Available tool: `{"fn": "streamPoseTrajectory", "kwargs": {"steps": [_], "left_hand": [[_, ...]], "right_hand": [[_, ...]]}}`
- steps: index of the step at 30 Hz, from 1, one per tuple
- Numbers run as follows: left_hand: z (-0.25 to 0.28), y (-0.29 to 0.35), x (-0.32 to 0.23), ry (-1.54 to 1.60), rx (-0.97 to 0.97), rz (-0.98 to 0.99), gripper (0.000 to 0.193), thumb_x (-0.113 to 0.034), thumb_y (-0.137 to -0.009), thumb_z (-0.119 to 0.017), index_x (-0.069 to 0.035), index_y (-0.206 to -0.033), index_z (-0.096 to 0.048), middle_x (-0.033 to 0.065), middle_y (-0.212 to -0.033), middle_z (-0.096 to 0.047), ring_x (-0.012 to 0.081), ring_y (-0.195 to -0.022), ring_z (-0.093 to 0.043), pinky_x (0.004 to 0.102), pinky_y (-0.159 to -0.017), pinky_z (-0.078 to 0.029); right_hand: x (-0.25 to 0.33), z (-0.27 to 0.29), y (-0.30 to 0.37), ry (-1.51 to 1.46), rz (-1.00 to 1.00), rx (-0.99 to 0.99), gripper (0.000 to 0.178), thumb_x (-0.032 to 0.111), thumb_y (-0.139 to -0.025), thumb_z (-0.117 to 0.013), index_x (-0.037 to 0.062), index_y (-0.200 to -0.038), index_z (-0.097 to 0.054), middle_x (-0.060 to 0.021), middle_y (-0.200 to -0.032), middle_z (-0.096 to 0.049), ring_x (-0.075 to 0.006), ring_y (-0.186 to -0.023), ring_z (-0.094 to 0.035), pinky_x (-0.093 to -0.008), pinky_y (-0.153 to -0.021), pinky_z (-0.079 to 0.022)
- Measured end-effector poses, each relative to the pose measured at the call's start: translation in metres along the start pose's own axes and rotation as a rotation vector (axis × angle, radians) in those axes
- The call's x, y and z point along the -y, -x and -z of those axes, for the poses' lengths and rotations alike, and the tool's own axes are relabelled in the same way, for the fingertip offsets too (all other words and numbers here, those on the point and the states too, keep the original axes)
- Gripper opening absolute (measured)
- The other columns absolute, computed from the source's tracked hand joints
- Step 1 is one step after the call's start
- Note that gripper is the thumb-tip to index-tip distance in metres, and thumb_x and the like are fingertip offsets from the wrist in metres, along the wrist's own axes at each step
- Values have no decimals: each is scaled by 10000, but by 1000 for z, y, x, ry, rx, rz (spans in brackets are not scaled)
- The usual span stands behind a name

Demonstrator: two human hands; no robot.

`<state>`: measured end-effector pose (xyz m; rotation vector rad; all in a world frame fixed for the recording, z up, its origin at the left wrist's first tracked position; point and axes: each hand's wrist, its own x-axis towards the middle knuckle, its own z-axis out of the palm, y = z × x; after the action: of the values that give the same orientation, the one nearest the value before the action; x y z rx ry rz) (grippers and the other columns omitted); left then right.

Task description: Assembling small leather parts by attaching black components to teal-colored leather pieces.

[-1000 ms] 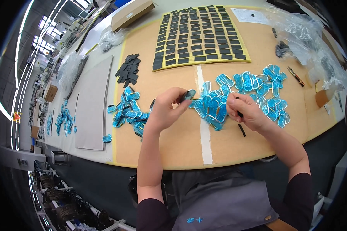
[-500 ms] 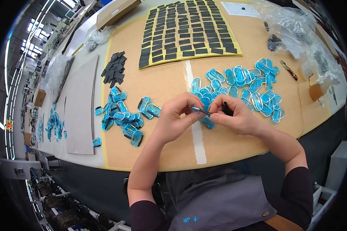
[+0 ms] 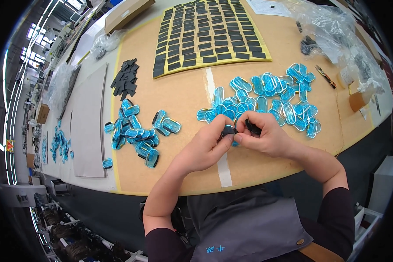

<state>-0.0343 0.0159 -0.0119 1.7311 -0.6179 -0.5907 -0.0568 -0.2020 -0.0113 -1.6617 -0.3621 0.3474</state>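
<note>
My left hand [image 3: 201,148] and my right hand [image 3: 268,136] meet over the near part of a heap of clear blue oval pieces with pale rims [image 3: 268,83]. A small dark piece [image 3: 228,130] is pinched between the thumb and fingers of my left hand; most of it is hidden. The right thumb and forefinger close at its edge, and a black strip [image 3: 253,127] sticks up among the right fingers. On the left lies a second heap of blue ovals [image 3: 133,131], several with black edges.
Rows of black rectangles lie on a yellow-edged board [image 3: 266,54] at the back. Loose black patches [image 3: 125,78] are piled left of it. Thread snips [image 3: 326,77], an amber tub [image 3: 357,102] and crumpled clear plastic [image 3: 323,26] lie at right. A grey sheet [image 3: 89,126] is at left.
The piece in my left fingers has turned from edge-on to show a broader dark face. My left hand has tipped slightly, and the view has shifted a little.
</note>
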Motion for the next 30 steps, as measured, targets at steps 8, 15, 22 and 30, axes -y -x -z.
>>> {"fn": "streamPoseTrajectory", "kwargs": {"steps": [8,15,22,30], "left_hand": [[-9,-3,0,-150,-75,-81,206,47,-896,-498,-41,-1082,-480,31,-875,-530,65,-719,-483,225,-622,-412],[-10,-2,3,5,-86,-103,353,92,-848,-449,-35,-1172,-393,58,-1016,-480,106,-875,-473,253,-758,-426],[-10,-4,4,76,17,-158,406,84,-865,-438,-48,-1239,-352,67,-1050,-480,113,-953,-490,257,-841,-432],[-9,0,-3,324,48,-11,235,-51,-966,-508,-45,-1158,-373,66,-1038,-486,114,-883,-534,281,-760,-472]], "right_hand": [[-4,-5,-1,166,60,-130,190,144,-841,-746,34,-915,-610,38,-677,-521,-25,-610,-449,-211,-542,-383],[-4,-3,-1,-238,-16,42,130,139,-906,-693,33,-957,-635,42,-801,-576,-24,-729,-492,-199,-650,-413],[-8,5,-5,-400,-116,224,112,157,-957,-632,45,-967,-632,39,-857,-579,-30,-809,-498,-209,-712,-412],[-9,-1,0,-392,-75,127,98,134,-965,-609,46,-922,-603,25,-840,-599,-41,-776,-532,-215,-692,-431]]}}
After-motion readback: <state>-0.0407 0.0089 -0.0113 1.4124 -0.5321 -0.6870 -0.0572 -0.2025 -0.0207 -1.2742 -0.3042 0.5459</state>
